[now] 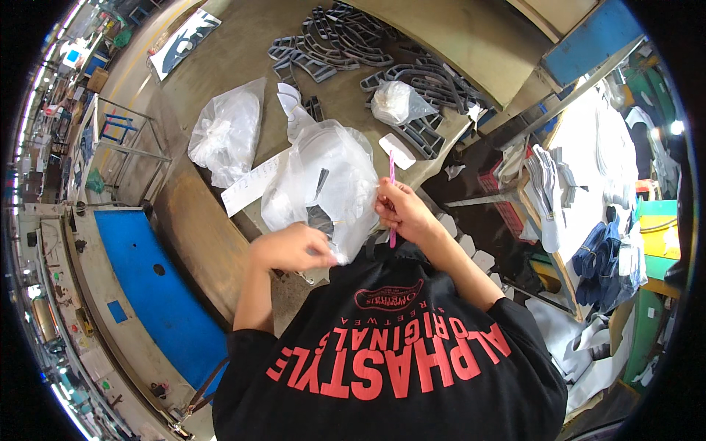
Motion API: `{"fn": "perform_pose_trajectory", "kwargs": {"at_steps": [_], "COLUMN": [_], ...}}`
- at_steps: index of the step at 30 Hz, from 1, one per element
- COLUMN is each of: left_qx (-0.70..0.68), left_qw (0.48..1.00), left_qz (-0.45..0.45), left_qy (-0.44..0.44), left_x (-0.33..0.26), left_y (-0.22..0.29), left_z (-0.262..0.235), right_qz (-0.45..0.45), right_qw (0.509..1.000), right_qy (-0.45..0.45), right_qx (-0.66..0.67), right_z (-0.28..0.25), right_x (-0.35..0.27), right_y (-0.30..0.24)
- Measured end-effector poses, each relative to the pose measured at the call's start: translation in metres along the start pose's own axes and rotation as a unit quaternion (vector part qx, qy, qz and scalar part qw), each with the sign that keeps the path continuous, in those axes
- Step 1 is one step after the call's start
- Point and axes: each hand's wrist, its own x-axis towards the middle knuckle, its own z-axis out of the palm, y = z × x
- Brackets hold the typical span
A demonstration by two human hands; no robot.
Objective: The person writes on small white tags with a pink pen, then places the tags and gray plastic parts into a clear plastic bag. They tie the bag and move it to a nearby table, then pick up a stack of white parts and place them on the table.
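A clear plastic bag lies in front of me at the table's near edge, its mouth toward my body. Something small and dark shows through the film. My left hand is closed, thumb and fingers pinching the bag's near edge. On the other side, my right hand is wrapped round a pink pen, which stands nearly upright in the fist. Those right fingers also touch the bag's edge; whether they grip it I cannot tell. A white paper strip with handwriting sticks out left of the bag.
Another filled plastic bag rests farther left on the table. Dark curved pieces are heaped at the back, with a small wrapped bundle and a white card nearby. Denim pieces hang at right; a blue-topped bench stands left.
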Motion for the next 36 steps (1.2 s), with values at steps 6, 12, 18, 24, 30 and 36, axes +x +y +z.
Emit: {"fn": "perform_pose_trajectory", "kwargs": {"at_steps": [6, 12, 18, 24, 30, 36], "left_qx": [0.267, 0.121, 0.162, 0.306, 0.120, 0.109], "left_qw": [0.753, 0.831, 0.676, 0.712, 0.871, 0.903], "left_qz": [-0.116, -0.279, -0.066, 0.004, -0.093, -0.060], "left_qy": [0.591, 0.466, 0.716, 0.633, 0.467, 0.412], "left_x": [0.051, 0.095, 0.050, 0.063, 0.106, 0.124], "left_y": [-0.081, -0.163, -0.068, 0.013, 0.016, 0.013], "left_z": [-0.019, -0.061, -0.126, -0.079, -0.012, 0.024], "right_qz": [-0.018, -0.030, -0.011, -0.083, -0.214, -0.257], "right_qw": [0.997, 0.988, 0.979, 0.968, 0.878, 0.559], "right_qy": [0.063, 0.039, 0.048, 0.199, 0.391, 0.722], "right_qx": [-0.052, -0.144, -0.199, -0.130, -0.174, -0.318], "right_z": [-0.014, -0.026, -0.052, -0.104, -0.205, -0.350], "right_x": [-0.006, -0.013, -0.047, -0.077, -0.144, -0.229], "right_y": [-0.008, -0.014, -0.030, -0.055, -0.102, -0.152]}}
